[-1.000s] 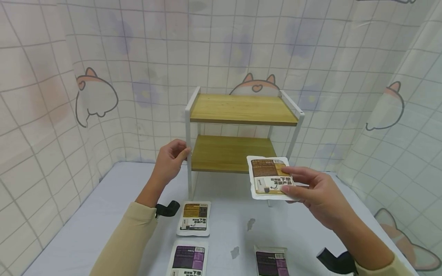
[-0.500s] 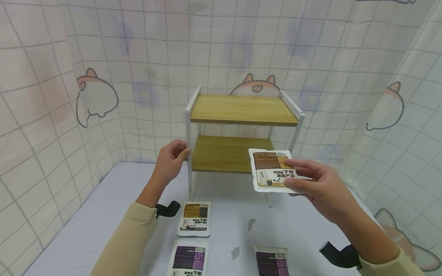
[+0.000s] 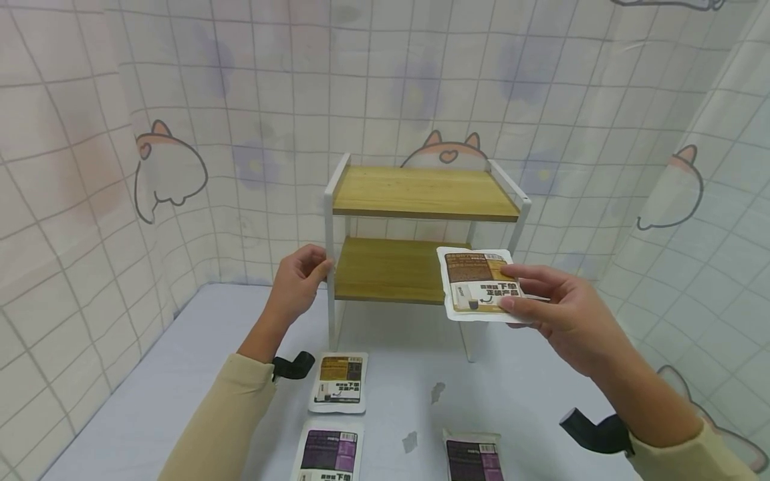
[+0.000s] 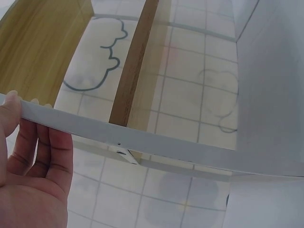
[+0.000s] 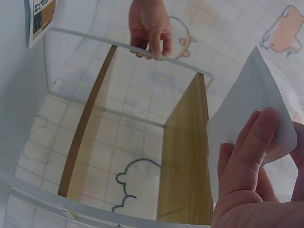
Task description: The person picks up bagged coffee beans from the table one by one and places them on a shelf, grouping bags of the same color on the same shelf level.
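A two-tier rack (image 3: 421,192) with wooden boards and white metal side frames stands at the back of the table. My left hand (image 3: 295,284) pinches its left front post (image 4: 156,145) between thumb and fingers, level with the lower board (image 3: 385,270). In my right hand (image 3: 568,317) is a flat white-edged pouch (image 3: 475,284) with a brown and yellow label, gripped at its right edge. It is raised in front of the rack's right side and overlaps the lower board in the head view. The right wrist view shows its plain white back, with fingers spread against it.
On the table (image 3: 198,374) lie a yellow-labelled pouch (image 3: 339,381) and a purple-labelled pouch (image 3: 327,454) at the left, with a dark purple pouch (image 3: 474,457) right of centre. A grid-patterned curtain (image 3: 271,133) closes off the back and sides.
My right hand has risen and shifted slightly right, bringing the held pouch up from below the lower board's front edge to partly over it. The left hand stays on the post.
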{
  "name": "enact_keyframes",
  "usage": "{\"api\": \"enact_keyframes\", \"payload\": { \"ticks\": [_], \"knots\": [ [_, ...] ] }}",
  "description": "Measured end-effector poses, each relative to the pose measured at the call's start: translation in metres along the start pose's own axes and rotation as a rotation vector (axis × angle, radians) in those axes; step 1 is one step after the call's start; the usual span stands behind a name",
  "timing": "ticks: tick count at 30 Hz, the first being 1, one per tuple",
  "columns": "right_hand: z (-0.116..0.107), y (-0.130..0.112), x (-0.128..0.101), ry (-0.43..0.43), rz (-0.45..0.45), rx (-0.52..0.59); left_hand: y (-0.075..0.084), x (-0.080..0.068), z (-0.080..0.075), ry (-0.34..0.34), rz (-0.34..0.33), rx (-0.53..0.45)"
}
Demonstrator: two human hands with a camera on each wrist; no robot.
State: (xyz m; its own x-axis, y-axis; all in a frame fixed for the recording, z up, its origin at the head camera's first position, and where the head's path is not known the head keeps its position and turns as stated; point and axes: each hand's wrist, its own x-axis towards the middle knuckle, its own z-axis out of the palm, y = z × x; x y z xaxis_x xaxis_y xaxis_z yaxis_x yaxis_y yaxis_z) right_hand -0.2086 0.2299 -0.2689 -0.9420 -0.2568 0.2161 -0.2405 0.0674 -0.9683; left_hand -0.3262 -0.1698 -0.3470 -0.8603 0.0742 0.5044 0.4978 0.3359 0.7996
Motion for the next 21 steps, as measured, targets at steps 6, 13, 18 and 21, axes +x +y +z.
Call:
{"api": "enact_keyframes", "payload": {
  "ticks": [6, 13, 18, 21],
  "knots": [
    [0.0, -0.006, 0.002, 0.018, 0.018, -0.01, 0.002, -0.001, 0.0, 0.0, -0.021, -0.004],
    [-0.001, -0.01, 0.006, 0.035, 0.017, -0.041, 0.0, 0.0, 0.0, 0.001, -0.027, 0.002],
    [-0.004, -0.012, 0.009, 0.025, 0.009, -0.028, 0.0, -0.001, 0.0, -0.001, -0.027, -0.006],
    [-0.006, -0.014, 0.011, 0.025, 0.008, -0.019, 0.001, -0.001, 0.0, -0.001, -0.029, -0.011]
  ]
}}
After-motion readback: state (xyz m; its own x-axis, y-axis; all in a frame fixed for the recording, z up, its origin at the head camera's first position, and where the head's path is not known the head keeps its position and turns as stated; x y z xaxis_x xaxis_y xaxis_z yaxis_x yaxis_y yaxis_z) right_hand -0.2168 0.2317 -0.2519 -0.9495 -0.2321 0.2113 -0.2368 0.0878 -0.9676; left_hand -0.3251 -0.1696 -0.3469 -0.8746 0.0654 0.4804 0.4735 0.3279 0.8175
